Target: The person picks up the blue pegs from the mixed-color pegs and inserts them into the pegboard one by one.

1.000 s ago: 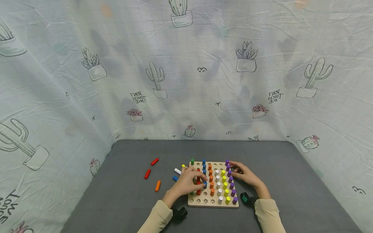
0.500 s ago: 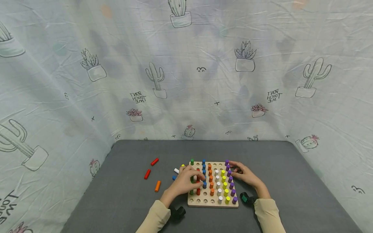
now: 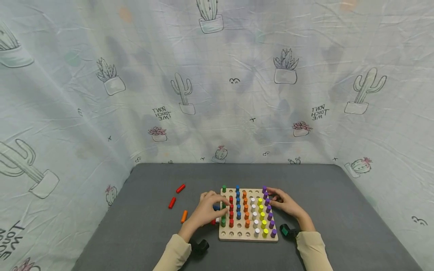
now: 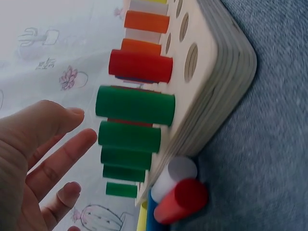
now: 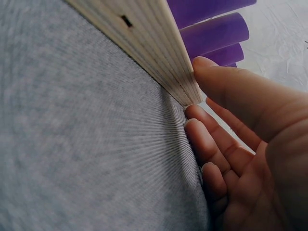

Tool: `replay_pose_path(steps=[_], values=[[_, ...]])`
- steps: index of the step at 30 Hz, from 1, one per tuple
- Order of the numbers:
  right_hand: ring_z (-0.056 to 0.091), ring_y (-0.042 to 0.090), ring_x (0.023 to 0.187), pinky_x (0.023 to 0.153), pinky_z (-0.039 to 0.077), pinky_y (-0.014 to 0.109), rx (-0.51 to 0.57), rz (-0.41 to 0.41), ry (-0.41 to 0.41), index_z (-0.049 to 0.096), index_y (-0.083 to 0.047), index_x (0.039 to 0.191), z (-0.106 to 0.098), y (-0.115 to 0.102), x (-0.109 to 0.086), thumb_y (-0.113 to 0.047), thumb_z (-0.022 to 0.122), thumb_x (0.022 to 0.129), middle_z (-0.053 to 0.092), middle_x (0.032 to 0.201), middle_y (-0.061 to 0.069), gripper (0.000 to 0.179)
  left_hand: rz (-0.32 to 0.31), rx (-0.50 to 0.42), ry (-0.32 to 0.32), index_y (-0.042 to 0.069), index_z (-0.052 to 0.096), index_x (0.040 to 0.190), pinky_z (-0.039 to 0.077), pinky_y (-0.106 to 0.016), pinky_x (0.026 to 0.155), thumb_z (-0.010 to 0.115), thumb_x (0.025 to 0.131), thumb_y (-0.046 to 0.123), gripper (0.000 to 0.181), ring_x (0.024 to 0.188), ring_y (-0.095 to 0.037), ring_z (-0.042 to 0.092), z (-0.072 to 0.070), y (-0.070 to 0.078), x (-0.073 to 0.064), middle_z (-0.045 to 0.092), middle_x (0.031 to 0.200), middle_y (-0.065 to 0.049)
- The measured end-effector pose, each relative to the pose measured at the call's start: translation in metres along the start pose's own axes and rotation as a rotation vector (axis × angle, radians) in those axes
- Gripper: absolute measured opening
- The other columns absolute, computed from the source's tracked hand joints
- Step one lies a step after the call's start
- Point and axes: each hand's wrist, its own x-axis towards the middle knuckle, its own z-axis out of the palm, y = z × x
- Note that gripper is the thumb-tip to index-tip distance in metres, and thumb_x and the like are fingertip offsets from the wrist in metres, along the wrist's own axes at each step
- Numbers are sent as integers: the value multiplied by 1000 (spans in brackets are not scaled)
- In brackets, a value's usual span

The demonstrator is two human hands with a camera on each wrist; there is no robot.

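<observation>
A square wooden pegboard (image 3: 231, 237) lies on the grey table, with coloured pegs standing in columns. My left hand (image 3: 204, 211) hovers over its left edge, thumb and forefinger apart with nothing between them. Nearest to those fingers are the green pegs (image 4: 136, 105) and a red peg (image 4: 140, 66). A blue peg (image 3: 239, 215) stands upright at the near end of the blue column. At the far right corner, my right hand (image 3: 286, 205) grips the board's edge beside the purple pegs (image 5: 214, 36), thumb on the upper edge and fingers against the side.
Two loose red pegs, one farther (image 3: 181, 188) and one nearer (image 3: 172, 202), and an orange peg (image 3: 184, 216) lie left of the board. Against its left side lie a white peg (image 4: 175, 173), another red peg (image 4: 182, 201), and blue and yellow ones. A patterned curtain (image 3: 217, 94) hangs behind.
My left hand has let go of the blue peg and moved left, away from the blue column toward the green one. My right hand stays at the board's edge.
</observation>
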Motion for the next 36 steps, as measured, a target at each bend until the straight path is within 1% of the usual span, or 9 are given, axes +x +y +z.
replay_pose_path(steps=[6,12,15,20,22,30,33,36], values=[[50,15,87,72,41,24,-1,-9,3,41,13,130,0,0,0,-1,57,89,51,118,31,47,-16,13,22,25,69,98,20,-52,98,71,82,24,16,89,-22,50,-6,-6,-2,63,97,15],[50,15,88,72,41,24,-2,-2,4,41,13,130,-1,0,0,-1,57,89,51,118,31,47,-32,12,44,20,69,97,21,-52,95,69,84,22,13,88,-23,50,-12,-11,-4,65,95,10],[50,15,88,73,41,24,-3,6,3,41,13,131,-1,0,0,-1,57,89,51,118,31,47,-55,38,52,22,69,97,22,-50,93,70,83,22,14,88,-22,50,-15,-14,-6,65,95,11],[50,17,89,73,41,24,-1,12,-2,41,12,131,-1,0,0,-2,57,90,51,120,31,47,-100,83,44,25,68,97,23,-49,93,70,83,25,14,90,-20,50,-20,-17,-10,64,96,14],[50,18,89,73,41,25,-1,10,-3,41,12,131,-1,0,0,-2,57,90,51,120,31,46,-106,91,42,25,68,97,24,-50,93,70,83,25,14,91,-19,50,-21,-19,-11,64,96,15],[51,18,89,73,42,25,6,0,-12,40,13,131,-2,0,0,-1,56,90,50,120,32,46,-128,97,49,21,68,99,23,-50,93,70,83,26,17,89,-18,51,-23,-29,-20,65,96,9],[50,17,88,73,42,25,6,4,-12,40,13,131,-2,-1,0,-2,56,90,50,120,32,47,-136,116,58,21,68,98,24,-51,92,71,82,27,17,88,-15,50,-23,-33,-23,65,94,11],[50,16,88,73,42,25,4,5,-11,40,13,131,-2,-1,0,-2,56,90,50,120,33,47,-149,123,66,21,68,98,25,-52,91,72,81,27,18,86,-14,49,-24,-33,-26,65,92,12]])
